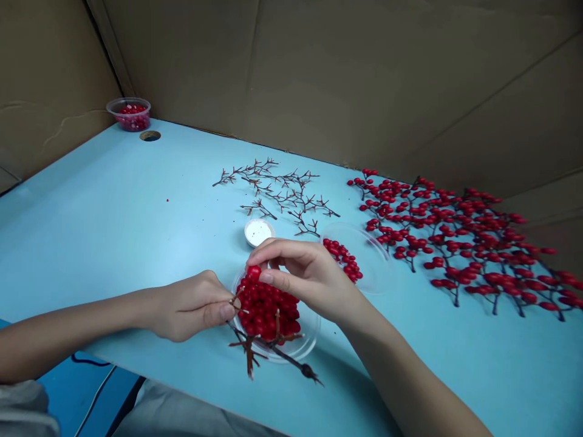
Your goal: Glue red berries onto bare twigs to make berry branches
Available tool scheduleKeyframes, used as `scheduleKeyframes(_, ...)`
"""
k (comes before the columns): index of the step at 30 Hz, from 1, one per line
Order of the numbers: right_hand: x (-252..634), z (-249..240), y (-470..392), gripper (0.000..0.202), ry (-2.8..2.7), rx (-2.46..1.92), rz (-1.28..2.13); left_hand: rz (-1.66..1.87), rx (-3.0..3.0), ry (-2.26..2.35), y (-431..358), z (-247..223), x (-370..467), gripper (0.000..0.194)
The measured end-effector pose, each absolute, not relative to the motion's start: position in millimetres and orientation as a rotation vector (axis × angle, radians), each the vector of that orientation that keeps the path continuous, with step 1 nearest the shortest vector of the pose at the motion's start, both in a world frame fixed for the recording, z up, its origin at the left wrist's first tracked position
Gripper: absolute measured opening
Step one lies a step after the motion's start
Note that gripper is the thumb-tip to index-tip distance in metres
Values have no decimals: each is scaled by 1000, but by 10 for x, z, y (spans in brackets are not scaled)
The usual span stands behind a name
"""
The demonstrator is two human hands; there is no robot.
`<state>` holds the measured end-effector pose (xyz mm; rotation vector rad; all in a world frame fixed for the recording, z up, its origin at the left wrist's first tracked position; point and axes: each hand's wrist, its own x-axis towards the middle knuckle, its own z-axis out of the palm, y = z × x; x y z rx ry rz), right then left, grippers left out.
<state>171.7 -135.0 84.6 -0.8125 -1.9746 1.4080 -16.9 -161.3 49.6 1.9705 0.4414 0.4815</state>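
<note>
My left hand is closed round a brown artificial twig whose bare, forked ends stick out toward me. Between the thumb and fingertips of my right hand is a red berry, held close to one of the twig's tips. Beneath both hands stands a clear plastic bowl with a heap of loose red berries. A small white dish with white contents sits just behind my right hand. To its right lies a clear lid with some red berries on it.
Several bare twigs lie at the back of the light blue table. Many berry-covered branches spread across the right side. A clear tub of red berries stands in the far left corner by a cable hole. Cardboard walls enclose the table.
</note>
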Motion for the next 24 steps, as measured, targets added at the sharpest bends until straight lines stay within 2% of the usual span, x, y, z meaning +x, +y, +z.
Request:
scheduleKeyframes(7, 1701, 849, -1402, 9, -1981, -763, 1490, 462, 1935, 460, -1630, 492, -172, 37)
scheduleKeyframes(16, 1640, 819, -1455, 11, -1709, -781, 1673, 534, 1934, 453, -1617, 480, -182, 37)
scheduleKeyframes(24, 1610, 806, -1495, 8, -1662, -715, 1646, 566, 1927, 452, -1617, 455, -189, 40)
